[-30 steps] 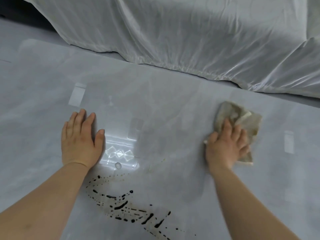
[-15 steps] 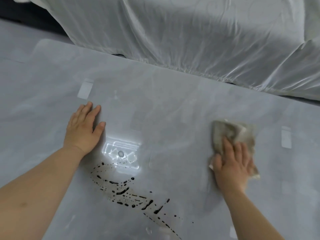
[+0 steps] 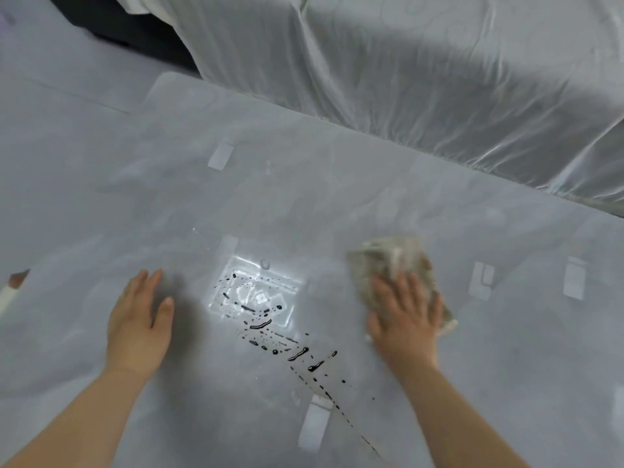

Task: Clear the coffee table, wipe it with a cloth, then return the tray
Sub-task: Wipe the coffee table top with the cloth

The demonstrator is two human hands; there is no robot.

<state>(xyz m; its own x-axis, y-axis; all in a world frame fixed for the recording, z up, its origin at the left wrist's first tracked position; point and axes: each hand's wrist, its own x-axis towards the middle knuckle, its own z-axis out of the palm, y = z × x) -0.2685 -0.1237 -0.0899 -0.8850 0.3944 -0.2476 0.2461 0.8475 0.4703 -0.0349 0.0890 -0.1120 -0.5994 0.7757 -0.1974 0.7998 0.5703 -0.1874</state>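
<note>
On the pale grey, glossy desk (image 3: 337, 204), we press our right hand (image 3: 405, 319) flat onto a crumpled beige cleaning cloth (image 3: 388, 261), fingers spread across its near half, the grip neither clenched nor closed around the fabric but pinning it palm-down to the surface. The cloth's far edge pokes out beyond our fingertips and looks blurred. Our left hand (image 3: 138, 319) lies released and empty, palm down on the bare desk, fingers together and thumb apart.

Between our two hands runs a trail of dark liquid droplets (image 3: 287, 342), scattered from a bright rectangular reflection of light (image 3: 253, 292) down toward the desk's near edge, thinning into a fine dotted line. The cloth sits just right of that trail, not touching it; our left hand rests well to its left. Several small pale rectangular patches (image 3: 221, 157) show on the desk's surface around the spill; we cannot tell whether they are marks or reflections. Beyond the desk's far edge hangs a white, wrinkled satin bedsheet (image 3: 422, 79), draped close along it. No tray appears anywhere near the spill.
</note>
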